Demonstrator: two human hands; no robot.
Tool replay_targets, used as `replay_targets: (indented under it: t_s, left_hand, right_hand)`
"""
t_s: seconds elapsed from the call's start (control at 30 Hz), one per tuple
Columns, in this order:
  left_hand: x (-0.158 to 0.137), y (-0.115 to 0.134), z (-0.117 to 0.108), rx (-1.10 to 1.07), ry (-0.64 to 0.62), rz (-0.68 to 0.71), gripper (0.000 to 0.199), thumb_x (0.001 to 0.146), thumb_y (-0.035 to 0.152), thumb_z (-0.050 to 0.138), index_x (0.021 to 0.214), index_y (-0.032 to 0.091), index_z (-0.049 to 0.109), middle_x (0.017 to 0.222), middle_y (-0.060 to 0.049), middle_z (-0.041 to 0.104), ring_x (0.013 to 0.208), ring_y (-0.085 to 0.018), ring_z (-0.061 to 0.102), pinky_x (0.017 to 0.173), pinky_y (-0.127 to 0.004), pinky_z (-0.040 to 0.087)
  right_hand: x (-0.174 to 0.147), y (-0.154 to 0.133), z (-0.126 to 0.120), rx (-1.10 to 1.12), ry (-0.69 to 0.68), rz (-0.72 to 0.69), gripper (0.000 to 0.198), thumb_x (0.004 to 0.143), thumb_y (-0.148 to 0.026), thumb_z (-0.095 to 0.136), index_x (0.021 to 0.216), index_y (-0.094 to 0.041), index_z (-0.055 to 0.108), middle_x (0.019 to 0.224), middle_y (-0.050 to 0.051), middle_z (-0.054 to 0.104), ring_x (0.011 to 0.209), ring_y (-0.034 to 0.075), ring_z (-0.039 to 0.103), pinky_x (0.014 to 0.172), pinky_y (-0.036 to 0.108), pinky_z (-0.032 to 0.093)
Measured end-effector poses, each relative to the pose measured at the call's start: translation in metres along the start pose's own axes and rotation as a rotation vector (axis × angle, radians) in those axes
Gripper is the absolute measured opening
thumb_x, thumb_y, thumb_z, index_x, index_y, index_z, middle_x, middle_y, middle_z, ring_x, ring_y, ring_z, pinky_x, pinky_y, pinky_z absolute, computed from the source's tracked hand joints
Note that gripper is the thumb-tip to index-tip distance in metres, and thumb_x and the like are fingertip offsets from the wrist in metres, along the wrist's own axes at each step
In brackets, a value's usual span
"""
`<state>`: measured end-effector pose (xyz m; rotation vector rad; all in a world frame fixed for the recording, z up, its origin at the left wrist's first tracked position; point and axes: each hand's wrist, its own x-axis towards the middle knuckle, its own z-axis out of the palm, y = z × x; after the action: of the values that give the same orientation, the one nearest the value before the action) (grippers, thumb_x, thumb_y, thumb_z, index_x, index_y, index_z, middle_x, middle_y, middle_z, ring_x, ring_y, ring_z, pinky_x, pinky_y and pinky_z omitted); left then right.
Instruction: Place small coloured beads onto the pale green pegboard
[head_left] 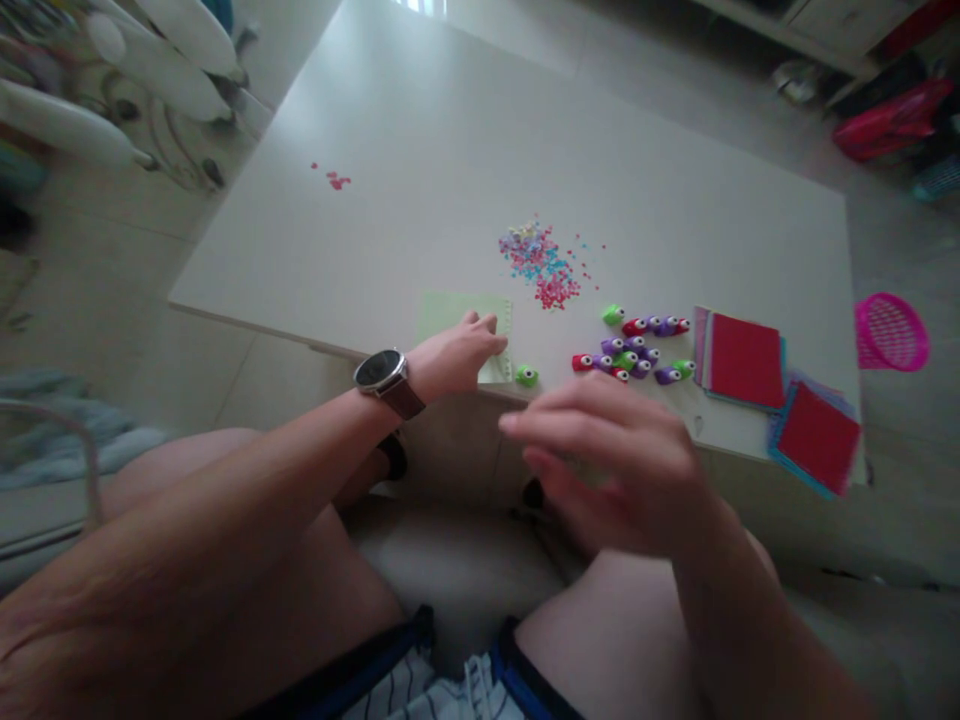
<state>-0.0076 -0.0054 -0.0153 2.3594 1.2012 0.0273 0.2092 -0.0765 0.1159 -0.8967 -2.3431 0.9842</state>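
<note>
The left hand (459,353), with a dark round wristwatch (382,372) on its wrist, lies palm down on a pale green sheet of paper (450,312) at the near edge of the white rectangular table (420,170), fingers flat and pressing the sheet rather than gripping it. The sheet's long axis runs along the table edge, its serrated short side pointing right toward a small green paper punch (526,376) lying just beside it. The right hand (615,462) hovers above the table edge near that punch, blurred, fingers loosely spread and holding nothing. Farther right lies a cluster of purple, red and green punches (637,345), then stacks of red and blue paper squares (780,390). Beyond is a pile of coloured paper confetti (541,262).
</note>
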Motion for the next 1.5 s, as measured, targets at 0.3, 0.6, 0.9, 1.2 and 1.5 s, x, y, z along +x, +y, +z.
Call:
replay_targets:
  t_s: [0.3, 0.6, 0.9, 1.2, 1.5]
  left_hand:
    - [0.002, -0.002, -0.002, 0.006, -0.043, 0.001, 0.024, 0.078, 0.007, 0.065, 0.099, 0.017, 0.069, 0.121, -0.015, 0.063, 0.113, -0.028, 0.057, 0.098, -0.037, 0.050]
    - [0.001, 0.003, -0.007, 0.027, -0.049, -0.014, 0.029, 0.076, 0.004, 0.064, 0.101, 0.017, 0.070, 0.121, -0.014, 0.065, 0.113, -0.029, 0.057, 0.096, -0.036, 0.051]
    - [0.001, -0.003, -0.004, 0.000, -0.039, 0.001, 0.032, 0.075, 0.005, 0.065, 0.105, 0.016, 0.072, 0.119, -0.014, 0.065, 0.113, -0.029, 0.058, 0.094, -0.036, 0.051]
    - [0.001, -0.001, -0.007, -0.006, -0.044, -0.012, 0.037, 0.074, 0.004, 0.066, 0.107, 0.017, 0.073, 0.117, -0.013, 0.066, 0.112, -0.028, 0.058, 0.092, -0.035, 0.051]
    - [0.001, 0.002, -0.007, -0.004, -0.042, -0.006, 0.034, 0.075, 0.004, 0.066, 0.107, 0.016, 0.072, 0.121, -0.015, 0.066, 0.112, -0.029, 0.057, 0.092, -0.036, 0.050]
  right_hand:
    - [0.012, 0.112, 0.023, -0.379, -0.258, 0.445, 0.022, 0.093, -0.015, 0.075, 0.114, -0.017, 0.068, 0.115, 0.012, 0.072, 0.104, 0.028, 0.067, 0.092, 0.038, 0.050]
    - [0.025, 0.126, 0.051, -0.354, -0.263, 0.524, 0.019, 0.095, -0.010, 0.068, 0.112, -0.018, 0.063, 0.113, 0.012, 0.071, 0.100, 0.027, 0.067, 0.085, 0.035, 0.049]
    - [0.030, 0.129, 0.041, -0.086, -0.241, 0.673, 0.009, 0.093, -0.014, 0.070, 0.099, -0.017, 0.066, 0.089, 0.006, 0.074, 0.083, 0.021, 0.068, 0.076, 0.030, 0.048]
    - [0.027, 0.135, 0.042, -0.018, -0.220, 0.673, 0.008, 0.092, -0.017, 0.072, 0.097, -0.018, 0.066, 0.086, 0.005, 0.074, 0.079, 0.020, 0.069, 0.072, 0.031, 0.049]
    - [0.027, 0.126, 0.045, -0.099, -0.254, 0.570, 0.017, 0.089, -0.010, 0.072, 0.100, -0.019, 0.062, 0.088, 0.003, 0.070, 0.081, 0.019, 0.066, 0.074, 0.029, 0.047]
